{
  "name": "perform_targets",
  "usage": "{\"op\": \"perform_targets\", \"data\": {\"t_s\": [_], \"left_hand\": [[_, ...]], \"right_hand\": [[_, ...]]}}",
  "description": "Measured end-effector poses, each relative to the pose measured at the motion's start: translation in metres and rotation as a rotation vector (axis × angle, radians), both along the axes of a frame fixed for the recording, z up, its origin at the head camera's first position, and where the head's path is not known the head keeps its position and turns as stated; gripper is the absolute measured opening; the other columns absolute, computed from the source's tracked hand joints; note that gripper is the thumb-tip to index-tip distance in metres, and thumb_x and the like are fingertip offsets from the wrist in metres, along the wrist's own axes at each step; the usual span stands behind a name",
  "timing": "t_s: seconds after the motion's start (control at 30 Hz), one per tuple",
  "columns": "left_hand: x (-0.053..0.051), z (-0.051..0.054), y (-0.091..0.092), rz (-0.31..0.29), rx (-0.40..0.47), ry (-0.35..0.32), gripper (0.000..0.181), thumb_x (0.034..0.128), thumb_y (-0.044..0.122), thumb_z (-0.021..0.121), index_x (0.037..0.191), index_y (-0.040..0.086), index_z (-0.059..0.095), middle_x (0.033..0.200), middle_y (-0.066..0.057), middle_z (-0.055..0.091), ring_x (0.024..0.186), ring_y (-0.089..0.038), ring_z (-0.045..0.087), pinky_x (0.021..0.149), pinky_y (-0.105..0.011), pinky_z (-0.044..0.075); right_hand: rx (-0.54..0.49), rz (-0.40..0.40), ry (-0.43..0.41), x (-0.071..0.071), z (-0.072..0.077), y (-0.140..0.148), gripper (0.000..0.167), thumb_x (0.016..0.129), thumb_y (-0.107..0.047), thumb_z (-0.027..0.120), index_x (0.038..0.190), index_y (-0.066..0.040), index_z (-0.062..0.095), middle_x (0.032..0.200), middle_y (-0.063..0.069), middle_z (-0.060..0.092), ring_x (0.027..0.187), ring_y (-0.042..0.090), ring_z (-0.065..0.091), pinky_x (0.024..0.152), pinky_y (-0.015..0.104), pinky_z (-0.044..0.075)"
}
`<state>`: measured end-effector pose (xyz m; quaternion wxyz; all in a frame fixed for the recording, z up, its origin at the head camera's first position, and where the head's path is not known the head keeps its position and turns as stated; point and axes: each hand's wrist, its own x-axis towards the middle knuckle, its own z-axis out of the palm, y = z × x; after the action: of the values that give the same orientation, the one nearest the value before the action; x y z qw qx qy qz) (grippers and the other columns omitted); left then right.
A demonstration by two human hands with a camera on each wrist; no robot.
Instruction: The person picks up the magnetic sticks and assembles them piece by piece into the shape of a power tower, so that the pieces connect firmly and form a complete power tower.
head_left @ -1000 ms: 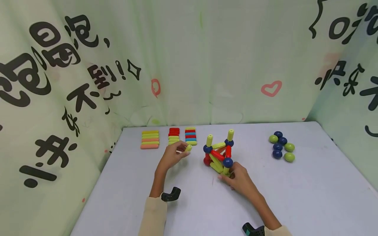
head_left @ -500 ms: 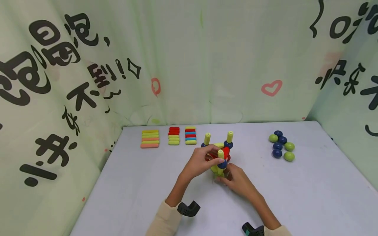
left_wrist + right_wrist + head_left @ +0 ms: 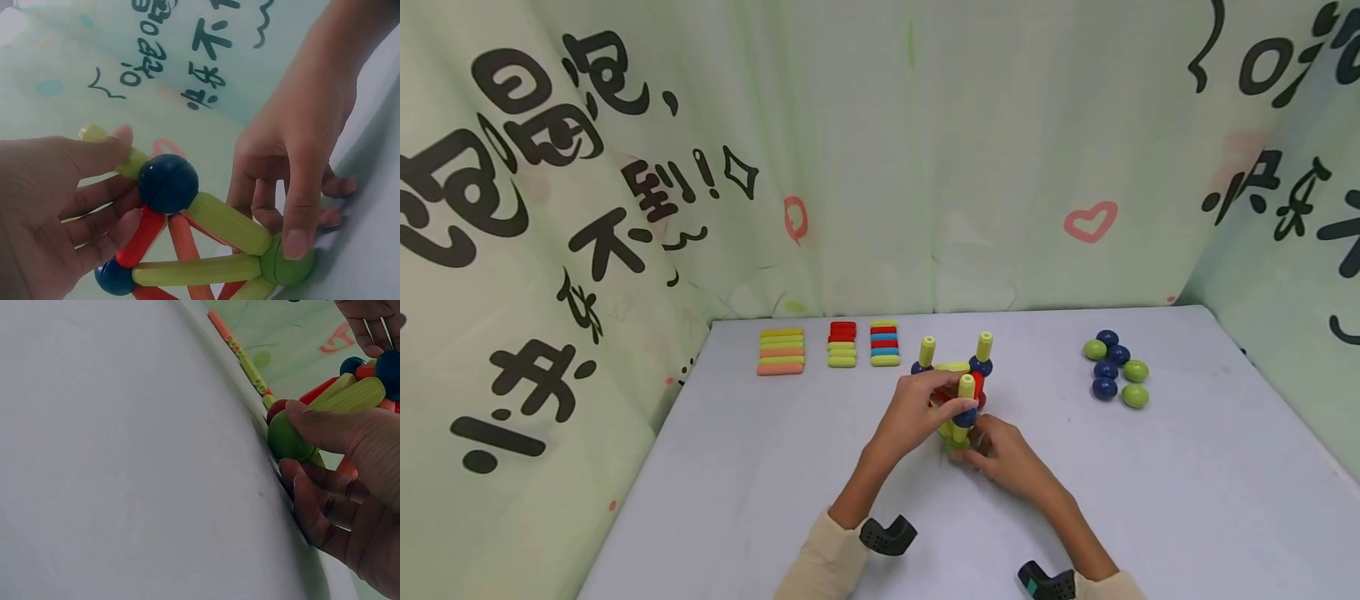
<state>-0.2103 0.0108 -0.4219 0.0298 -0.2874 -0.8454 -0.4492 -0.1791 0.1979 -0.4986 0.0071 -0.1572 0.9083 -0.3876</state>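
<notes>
The left hand's (image 3: 916, 408) thumb and fingers pinch a yellow-green rod (image 3: 966, 387); just below them, its lower end meets a dark blue ball (image 3: 169, 184). The right hand (image 3: 1011, 458) has its fingers clamped on a green ball (image 3: 287, 439). The rod-and-ball frame (image 3: 978, 386) extends just beyond both hands' fingers. On the table (image 3: 737, 500), loose balls (image 3: 1105, 389) lie well right of the right fingers.

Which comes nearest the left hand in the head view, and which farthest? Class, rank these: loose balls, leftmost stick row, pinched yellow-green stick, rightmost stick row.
1. Pinched yellow-green stick: between thumb and fingers of the left hand.
2. Rightmost stick row: beyond the hand, slightly left.
3. Leftmost stick row: also beyond, farther left.
4. Loose balls: off to the right.
</notes>
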Motion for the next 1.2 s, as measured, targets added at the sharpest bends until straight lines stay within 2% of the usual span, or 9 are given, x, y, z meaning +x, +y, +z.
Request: {"op": "perform_targets", "data": {"t_s": [0.17,0.27,0.33,0.43,0.57,0.7,0.87,0.97,1.2], "left_hand": [[0.001,0.004,-0.001,0.009,-0.001,0.037,0.039,0.087,0.036,0.071,0.116,0.01,0.07,0.11,-0.002,0.073,0.091,-0.009,0.064,0.073,-0.012,0.051],[-0.001,0.008,-0.005,0.043,0.074,0.091,0.033,0.0889,0.034,0.069,0.111,0.009,0.07,0.102,-0.003,0.073,0.085,-0.01,0.063,0.069,-0.015,0.052],[-0.005,0.008,-0.009,0.108,0.155,0.14,0.028,0.0923,0.032,0.066,0.106,0.008,0.069,0.095,-0.003,0.071,0.08,-0.011,0.061,0.067,-0.017,0.053],[-0.014,0.005,-0.013,0.246,0.274,0.189,0.023,0.0971,0.028,0.061,0.102,0.007,0.066,0.091,-0.005,0.067,0.08,-0.015,0.06,0.066,-0.022,0.053],[-0.026,-0.005,-0.018,0.359,0.325,0.105,0.028,0.0983,0.027,0.059,0.117,0.006,0.06,0.109,-0.009,0.06,0.099,-0.022,0.061,0.077,-0.028,0.056],[-0.036,-0.017,-0.019,0.302,0.28,-0.101,0.044,0.098,0.033,0.059,0.135,0.01,0.051,0.13,-0.009,0.056,0.121,-0.027,0.056,0.093,-0.037,0.054],[-0.041,-0.027,-0.019,0.189,0.231,-0.304,0.049,0.0972,0.037,0.059,0.139,0.014,0.049,0.136,-0.009,0.057,0.127,-0.027,0.055,0.101,-0.041,0.05],[-0.041,-0.031,-0.02,0.166,0.2,-0.334,0.049,0.0954,0.038,0.062,0.138,0.015,0.05,0.134,-0.009,0.058,0.125,-0.026,0.056,0.1,-0.04,0.051],[-0.038,-0.036,-0.027,0.146,0.162,-0.339,0.047,0.0935,0.037,0.065,0.133,0.014,0.053,0.128,-0.009,0.061,0.12,-0.025,0.057,0.096,-0.038,0.053]], "right_hand": [[-0.037,0.061,-0.039,0.0,0.005,0.005,0.043,0.085,-0.023,0.077,0.118,-0.004,0.058,0.092,0.004,0.065,0.071,0.007,0.056,0.06,0.021,0.052],[-0.106,0.119,-0.129,0.0,0.013,0.015,0.049,0.087,-0.023,0.075,0.126,-0.002,0.055,0.102,0.012,0.066,0.077,0.012,0.062,0.059,0.026,0.055],[-0.141,0.113,-0.186,-0.002,0.018,0.026,0.049,0.087,-0.022,0.074,0.128,-0.002,0.055,0.106,0.015,0.066,0.082,0.015,0.064,0.06,0.027,0.056],[-0.124,0.007,-0.153,-0.006,0.026,0.045,0.04,0.089,-0.021,0.071,0.123,-0.003,0.059,0.103,0.014,0.067,0.083,0.018,0.064,0.062,0.026,0.056],[-0.015,-0.301,0.096,-0.012,0.034,0.071,0.031,0.092,-0.017,0.069,0.118,-0.002,0.062,0.106,0.019,0.063,0.081,0.025,0.064,0.061,0.018,0.049],[0.075,-0.578,0.308,-0.018,0.036,0.092,0.034,0.09,-0.009,0.068,0.121,0.003,0.062,0.119,0.027,0.055,0.081,0.035,0.064,0.062,0.023,0.046],[0.19,-0.674,0.307,-0.025,0.032,0.108,0.038,0.09,-0.004,0.064,0.125,0.011,0.057,0.126,0.034,0.05,0.104,0.048,0.057,0.084,0.056,0.049],[0.266,-0.678,0.223,-0.027,0.027,0.112,0.04,0.091,-0.004,0.062,0.127,0.012,0.054,0.129,0.038,0.046,0.116,0.054,0.049,0.092,0.062,0.045],[0.297,-0.682,0.121,-0.02,0.014,0.11,0.044,0.089,-0.004,0.066,0.128,0.012,0.053,0.12,0.04,0.047,0.108,0.054,0.052,0.086,0.062,0.048]]}}
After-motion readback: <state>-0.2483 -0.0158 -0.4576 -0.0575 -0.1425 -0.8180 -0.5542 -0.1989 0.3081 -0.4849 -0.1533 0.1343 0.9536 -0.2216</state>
